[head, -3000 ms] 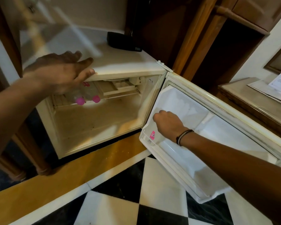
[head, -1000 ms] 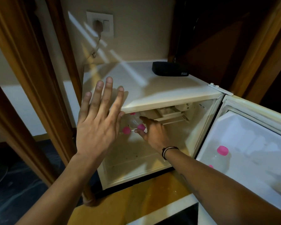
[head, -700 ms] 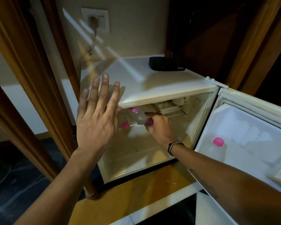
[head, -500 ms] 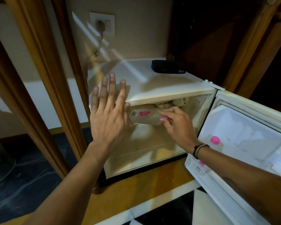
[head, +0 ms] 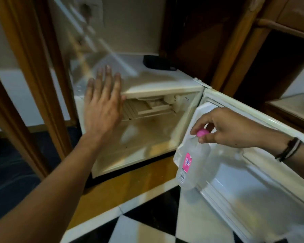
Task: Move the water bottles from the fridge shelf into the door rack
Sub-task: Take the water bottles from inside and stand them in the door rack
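Note:
My right hand [head: 225, 128] pinches the pink cap of a clear water bottle [head: 191, 165], which hangs upright with a pink label, over the left end of the open fridge door's rack [head: 218, 188]. My left hand [head: 104, 102] is spread flat, fingers apart, at the front top-left edge of the small white fridge [head: 165, 88]. The wire shelf [head: 144, 109] inside shows no bottle where my left hand does not cover it. The image is blurred, and I cannot make out other bottles in the door.
A black box [head: 158, 63] lies on the fridge top. A wooden frame [head: 33, 67] stands left of the fridge, with dark wood furniture behind and to the right. The floor below has black and white tiles [head: 147, 225] and a yellow strip.
My right hand drew the bottle out of the shelf by its cap and carried it right to the door, turning it upright. My left hand stayed by the fridge's top edge.

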A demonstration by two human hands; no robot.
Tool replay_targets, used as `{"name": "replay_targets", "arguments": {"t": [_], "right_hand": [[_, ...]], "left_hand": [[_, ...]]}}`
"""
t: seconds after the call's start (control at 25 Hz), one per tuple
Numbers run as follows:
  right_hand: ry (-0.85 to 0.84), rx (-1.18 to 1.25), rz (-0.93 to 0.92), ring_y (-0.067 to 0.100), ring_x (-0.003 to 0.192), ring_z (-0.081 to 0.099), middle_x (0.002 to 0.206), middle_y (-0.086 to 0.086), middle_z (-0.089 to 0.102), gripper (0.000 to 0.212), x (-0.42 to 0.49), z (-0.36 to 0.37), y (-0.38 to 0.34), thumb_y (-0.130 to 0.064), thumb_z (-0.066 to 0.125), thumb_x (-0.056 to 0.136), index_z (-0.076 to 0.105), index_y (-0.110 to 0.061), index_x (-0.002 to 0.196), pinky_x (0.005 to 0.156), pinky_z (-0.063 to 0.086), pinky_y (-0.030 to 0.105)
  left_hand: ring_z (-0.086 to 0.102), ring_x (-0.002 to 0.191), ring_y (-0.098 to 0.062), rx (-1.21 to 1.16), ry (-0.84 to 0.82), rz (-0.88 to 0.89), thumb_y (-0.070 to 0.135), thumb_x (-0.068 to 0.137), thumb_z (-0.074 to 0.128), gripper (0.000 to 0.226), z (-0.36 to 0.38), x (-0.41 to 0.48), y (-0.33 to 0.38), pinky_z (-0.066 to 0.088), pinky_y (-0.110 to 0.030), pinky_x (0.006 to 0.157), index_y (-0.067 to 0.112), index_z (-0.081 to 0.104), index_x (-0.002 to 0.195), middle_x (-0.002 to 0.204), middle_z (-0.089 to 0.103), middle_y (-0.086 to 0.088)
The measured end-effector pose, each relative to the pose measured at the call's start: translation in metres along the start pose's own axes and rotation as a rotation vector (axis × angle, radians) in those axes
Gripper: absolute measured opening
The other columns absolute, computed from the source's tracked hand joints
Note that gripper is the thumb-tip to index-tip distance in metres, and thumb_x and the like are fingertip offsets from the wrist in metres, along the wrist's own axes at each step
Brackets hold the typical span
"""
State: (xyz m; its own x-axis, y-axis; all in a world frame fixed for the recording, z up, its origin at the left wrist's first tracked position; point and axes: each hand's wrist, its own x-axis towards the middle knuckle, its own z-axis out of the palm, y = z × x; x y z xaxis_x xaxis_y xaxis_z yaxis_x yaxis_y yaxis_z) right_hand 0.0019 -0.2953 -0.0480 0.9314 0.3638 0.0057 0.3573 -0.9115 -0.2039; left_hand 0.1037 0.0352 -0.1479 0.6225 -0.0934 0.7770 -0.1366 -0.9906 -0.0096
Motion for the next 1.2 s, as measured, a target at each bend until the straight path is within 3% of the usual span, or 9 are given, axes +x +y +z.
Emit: {"name": "replay_targets", "arguments": {"t": [0.16, 0.28, 0.48, 0.68, 0.88, 1.08, 1.2], "right_hand": [[-0.195, -0.144, 0.073, -0.007, 0.079, 0.066, 0.093, -0.022, 0.074, 0.024, -0.026, -0.006, 0.022, -0.022, 0.089, 0.082, 0.082, -0.030, 0.104, 0.074, 0.053, 0.013], [-0.235, -0.332, 0.094, 0.007, 0.094, 0.058, 0.101, -0.009, 0.074, 0.025, -0.033, 0.008, 0.032, -0.014, 0.081, 0.086, 0.079, -0.027, 0.108, 0.082, 0.052, 0.028], [-0.182, -0.422, 0.111, 0.018, 0.093, 0.067, 0.090, -0.008, 0.061, 0.030, -0.012, 0.011, 0.050, -0.004, 0.072, 0.085, 0.076, -0.027, 0.103, 0.078, 0.056, 0.033], [-0.183, -0.391, 0.158, 0.027, 0.093, 0.065, 0.100, 0.000, 0.056, 0.029, 0.016, 0.041, 0.068, 0.004, 0.068, 0.085, 0.072, -0.020, 0.101, 0.072, 0.049, 0.031], [-0.198, -0.380, 0.209, 0.025, 0.076, 0.057, 0.094, 0.005, 0.059, 0.028, 0.033, 0.067, 0.085, 0.012, 0.061, 0.080, 0.071, -0.013, 0.090, 0.055, 0.034, 0.022], [-0.159, -0.229, 0.356, 0.029, 0.086, 0.073, 0.092, 0.009, 0.072, 0.030, 0.047, 0.068, 0.093, 0.017, 0.065, 0.075, 0.076, -0.007, 0.089, 0.059, 0.051, 0.023], [-0.183, -0.223, 0.385, 0.027, 0.081, 0.069, 0.097, 0.012, 0.071, 0.030, 0.044, 0.065, 0.088, 0.017, 0.066, 0.077, 0.075, -0.007, 0.092, 0.055, 0.046, 0.023]], "left_hand": [[-0.003, 0.174, -0.032, -0.009, 0.034, 0.006, 0.045, 0.120, 0.021, 0.070, 0.004, -0.003, -0.005, -0.022, -0.038, 0.135, 0.008, 0.009, 0.177, 0.187, 0.000, -0.015], [-0.001, 0.174, -0.033, -0.051, 0.048, -0.001, 0.040, 0.120, 0.021, 0.067, 0.001, -0.003, -0.005, -0.012, -0.043, 0.138, 0.004, 0.011, 0.176, 0.186, 0.004, -0.017], [-0.019, 0.168, -0.018, -0.003, 0.070, -0.034, 0.043, 0.119, 0.020, 0.070, 0.005, 0.001, -0.010, -0.022, -0.034, 0.134, 0.003, 0.011, 0.176, 0.186, 0.002, -0.017], [-0.017, 0.170, -0.019, -0.025, 0.079, -0.013, 0.046, 0.119, 0.013, 0.070, 0.008, 0.001, -0.012, -0.022, -0.034, 0.134, 0.005, 0.012, 0.176, 0.186, 0.005, -0.016], [-0.021, 0.168, -0.016, -0.031, 0.098, 0.002, 0.044, 0.119, 0.016, 0.069, 0.009, 0.000, -0.012, -0.017, -0.037, 0.136, 0.004, 0.014, 0.175, 0.186, 0.006, -0.016], [-0.019, 0.167, -0.017, -0.042, 0.077, -0.012, 0.047, 0.119, 0.012, 0.071, 0.007, -0.002, -0.012, -0.022, -0.033, 0.134, 0.005, 0.013, 0.176, 0.187, 0.004, -0.015], [-0.014, 0.169, -0.021, -0.053, 0.080, -0.009, 0.047, 0.119, 0.013, 0.071, 0.003, -0.002, -0.009, -0.022, -0.034, 0.133, 0.005, 0.014, 0.176, 0.187, 0.005, -0.016]]}}
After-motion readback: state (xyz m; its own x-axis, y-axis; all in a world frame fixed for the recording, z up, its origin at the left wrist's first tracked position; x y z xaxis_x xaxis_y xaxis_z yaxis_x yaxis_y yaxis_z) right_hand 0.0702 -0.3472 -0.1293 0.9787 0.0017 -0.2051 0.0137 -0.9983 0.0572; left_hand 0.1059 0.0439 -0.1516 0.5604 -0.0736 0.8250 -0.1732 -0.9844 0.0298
